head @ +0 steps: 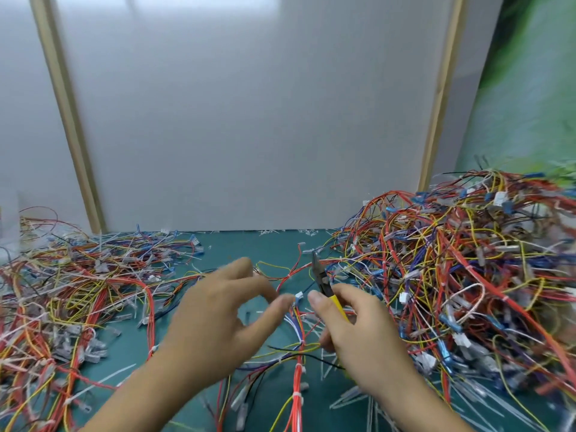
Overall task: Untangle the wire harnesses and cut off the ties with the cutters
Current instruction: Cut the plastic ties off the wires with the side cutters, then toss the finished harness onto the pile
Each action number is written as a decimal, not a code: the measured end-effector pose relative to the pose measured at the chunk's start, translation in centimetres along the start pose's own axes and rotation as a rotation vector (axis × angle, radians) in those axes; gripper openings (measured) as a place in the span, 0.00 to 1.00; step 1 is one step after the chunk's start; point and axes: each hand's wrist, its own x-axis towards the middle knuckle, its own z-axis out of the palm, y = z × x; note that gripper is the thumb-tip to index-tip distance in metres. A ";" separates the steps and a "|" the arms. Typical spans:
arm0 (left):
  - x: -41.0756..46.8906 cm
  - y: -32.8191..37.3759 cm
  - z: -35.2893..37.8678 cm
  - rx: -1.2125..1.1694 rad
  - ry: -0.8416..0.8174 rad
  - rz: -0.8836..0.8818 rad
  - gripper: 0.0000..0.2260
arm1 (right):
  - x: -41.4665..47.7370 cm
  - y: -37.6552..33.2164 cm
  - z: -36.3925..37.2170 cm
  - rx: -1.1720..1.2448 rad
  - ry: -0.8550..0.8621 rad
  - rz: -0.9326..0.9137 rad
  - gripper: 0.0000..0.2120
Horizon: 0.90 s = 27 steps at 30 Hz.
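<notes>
A wire harness [297,366] of red, yellow, blue and black wires with white ties lies on the green mat between my hands. My right hand [358,332] grips yellow-handled cutters [324,280], jaws pointing up and away. My left hand [230,310] hovers over the mat with fingers spread and loosely bent, thumb reaching toward the harness's upper end near a white connector [298,295]; it holds nothing that I can see.
A big tangled heap of harnesses [467,269] fills the right side. A flatter pile of wires [78,291] covers the left. Cut white ties [352,397] litter the green mat [237,244]. A grey panel wall [249,120] stands behind.
</notes>
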 end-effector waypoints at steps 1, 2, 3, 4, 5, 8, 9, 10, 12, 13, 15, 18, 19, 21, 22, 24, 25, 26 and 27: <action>0.6 0.7 -0.8 0.024 -0.241 -0.019 0.21 | 0.3 -0.2 -0.3 0.011 0.013 0.008 0.11; 1.2 1.3 -1.4 0.095 -0.484 -0.062 0.25 | 0.6 -0.4 -0.6 0.019 0.031 0.021 0.09; 1.6 1.9 -1.7 0.194 -0.680 -0.108 0.28 | 1.0 -0.6 -0.9 0.027 0.040 0.034 0.08; 1.8 2.5 -1.8 0.274 -0.831 -0.163 0.31 | 1.3 -0.9 -1.1 0.038 0.043 0.046 0.11; 1.9 3.0 -1.7 0.318 -0.939 -0.221 0.32 | 1.5 -1.1 -1.4 0.048 0.038 0.064 0.13; 1.6 4.3 -1.0 0.388 -1.056 -0.280 0.28 | 1.3 -1.6 -2.0 0.067 -0.002 0.130 0.14; 1.4 4.6 -0.9 0.402 -1.071 -0.284 0.25 | 1.1 -1.7 -2.2 0.058 -0.017 0.143 0.14; 1.3 4.9 -0.9 0.405 -1.076 -0.288 0.21 | 0.8 -1.7 -2.3 0.035 -0.035 0.154 0.14; 1.0 5.2 -1.4 0.368 -1.035 -0.319 0.15 | -0.1 -1.5 -2.5 -0.053 -0.090 0.179 0.15; 1.0 5.1 -2.0 0.318 -0.990 -0.356 0.12 | -0.6 -1.4 -2.6 -0.108 -0.122 0.185 0.15; 1.5 4.7 -4.3 0.174 -0.866 -0.440 0.10 | -1.5 -1.1 -2.7 -0.206 -0.174 0.186 0.16; 3.8 4.2 -9.7 0.005 -0.580 -0.531 0.09 | -2.5 -1.3 -2.8 -0.299 -0.215 0.168 0.14; 4.7 4.4 -11.7 -0.045 -0.476 -0.551 0.09 | -2.7 -1.4 -2.7 -0.331 -0.219 0.166 0.14; 6.2 5.6 -15.5 -0.172 -0.292 -0.555 0.10 | -2.9 -1.8 -2.4 -0.435 -0.223 0.167 0.13; 6.8 6.5 -17.3 -0.258 -0.217 -0.542 0.10 | -3.1 -1.8 -2.2 -0.496 -0.229 0.168 0.15; 7.9 8.4 -20.3 -0.453 -0.100 -0.502 0.10 | -3.3 -1.7 -1.5 -0.614 -0.253 0.179 0.19; 8.3 9.4 -21.6 -0.538 -0.053 -0.483 0.09 | -3.3 -1.5 -1.2 -0.661 -0.264 0.188 0.22; 8.7 10.4 -22.6 -0.605 -0.010 -0.470 0.09 | -3.4 -1.2 -0.9 -0.701 -0.275 0.193 0.24; 9.0 11.2 -23.5 -0.658 0.033 -0.459 0.08 | -3.5 -1.0 -0.6 -0.742 -0.278 0.190 0.24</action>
